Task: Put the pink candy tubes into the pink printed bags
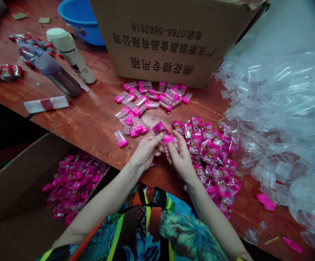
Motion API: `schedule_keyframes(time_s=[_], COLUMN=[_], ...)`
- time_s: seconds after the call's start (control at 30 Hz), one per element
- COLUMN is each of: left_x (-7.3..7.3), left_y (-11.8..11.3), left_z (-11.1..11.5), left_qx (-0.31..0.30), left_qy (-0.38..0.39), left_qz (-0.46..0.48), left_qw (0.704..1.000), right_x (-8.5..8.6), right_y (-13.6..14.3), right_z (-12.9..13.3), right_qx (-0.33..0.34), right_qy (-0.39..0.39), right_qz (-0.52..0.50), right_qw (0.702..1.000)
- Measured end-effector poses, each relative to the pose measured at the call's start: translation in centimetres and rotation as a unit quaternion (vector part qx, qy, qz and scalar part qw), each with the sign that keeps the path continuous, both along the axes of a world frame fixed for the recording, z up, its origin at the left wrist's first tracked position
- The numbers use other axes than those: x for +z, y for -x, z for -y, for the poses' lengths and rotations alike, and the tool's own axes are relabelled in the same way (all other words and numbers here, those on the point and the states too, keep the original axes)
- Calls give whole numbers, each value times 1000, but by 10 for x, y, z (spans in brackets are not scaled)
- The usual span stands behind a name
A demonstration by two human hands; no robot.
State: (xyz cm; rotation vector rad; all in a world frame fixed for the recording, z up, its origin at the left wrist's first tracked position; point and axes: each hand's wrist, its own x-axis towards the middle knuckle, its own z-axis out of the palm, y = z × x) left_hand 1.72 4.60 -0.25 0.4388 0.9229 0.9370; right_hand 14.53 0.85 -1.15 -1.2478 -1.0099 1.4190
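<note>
A small clear candy box with a pink cap [168, 139] is held between my two hands above the table's front edge. My right hand [181, 160] is closed round its clear body, thumb in front. At the cap's left side, my left hand [146, 151] pinches with thumb and forefinger. A pink printed candy packet [159, 127] lies just beyond the fingertips. Many like packets [210, 150] are heaped right of my right hand. Past my hands lie capped boxes of small pink candy balls [139, 103], spread loosely on the table.
An upside-down printed carton [160, 43] stands at the back. Clear empty boxes [279, 108] are piled on the right. Two bottles [61, 74], a wipes pack [47, 104] and a blue basin [81, 21] are on the left. Below the table edge, an open carton [13, 174] holds pink pieces.
</note>
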Motion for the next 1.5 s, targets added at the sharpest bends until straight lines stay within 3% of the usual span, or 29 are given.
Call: schedule_keyframes(time_s=[0.2,0.37,0.53,0.6,0.67,0.73,0.8,0.9,1.0,1.07,1.2,1.27,1.5], left_x=[0,3,3,2,0,-1,-3,-4,-3,-2,-3,-4,-7], left_y=[-1,3,5,5,4,3,2,1,1,0,-3,-5,-6], left_z=[1,1,2,1,0,0,0,2,4,5,7,9,12], left_qx=[-49,-60,-83,-85,-84,-77,-74,-89,-104,-95,-53,-39,-50], left_qy=[23,1,0,-3,-6,-1,3,-1,-3,2,25,42,58], left_qz=[21,46,26,17,12,12,16,11,-8,-28,-71,-78,40], left_qw=[998,997,996,996,996,997,997,996,995,995,996,995,996], right_x=[-2,-1,2,1,-1,-4,-6,-5,-3,-3,-9,-13,-19], right_y=[-5,-5,-13,-16,-18,-17,-15,-12,-11,-12,-14,-15,-8], right_z=[4,13,16,14,13,13,13,14,14,13,14,15,20], right_qx=[19,50,124,130,121,107,102,89,120,116,73,80,33], right_qy=[-58,15,79,49,-24,-93,-118,-78,1,-8,-121,-135,-55], right_qz=[132,14,-126,-74,55,186,235,135,4,15,189,226,65], right_qw=[989,999,981,988,991,972,959,984,993,993,972,962,996])
